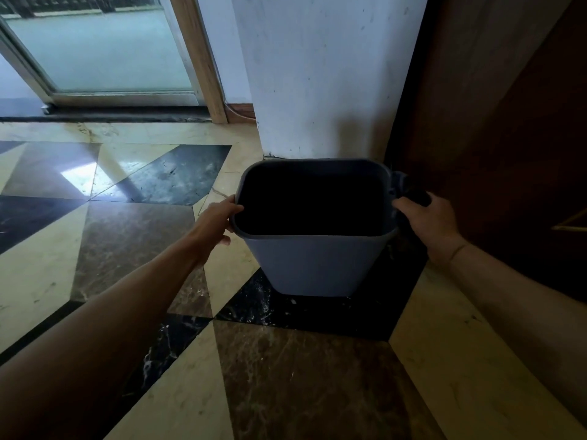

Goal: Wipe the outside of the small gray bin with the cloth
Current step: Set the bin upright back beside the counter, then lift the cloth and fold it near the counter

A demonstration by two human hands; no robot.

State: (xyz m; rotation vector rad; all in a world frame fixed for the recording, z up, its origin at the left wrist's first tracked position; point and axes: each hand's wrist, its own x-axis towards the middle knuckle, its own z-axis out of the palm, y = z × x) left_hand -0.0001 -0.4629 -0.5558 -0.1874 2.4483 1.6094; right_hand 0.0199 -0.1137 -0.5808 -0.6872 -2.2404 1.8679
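2 bare forearms reach forward over a polished marble floor (286, 376) laid in cream, brown and black angular slabs, glossy with pale veining. The left hand (212, 223) grips the left rim of the small gray bin (313, 265): its thumb hooks over the edge into the opening while the fingers (226, 240) curl together against the outer wall below. The right hand (427, 222) is closed around a dark cloth (409, 192), bunched and soft-looking, which it presses against the bin's right outer side near the rim; its fingertips are hidden by the cloth. The bin is smooth matte plastic, a rounded rectangle at the top that tapers to a narrower base, its interior in deep shadow. It stands upright on a black slab, just in front of a scuffed white pillar (317, 74). A dark wooden panel (508, 122) stands to the right, and a frosted glass door (101, 52) in a wood frame lies far left.
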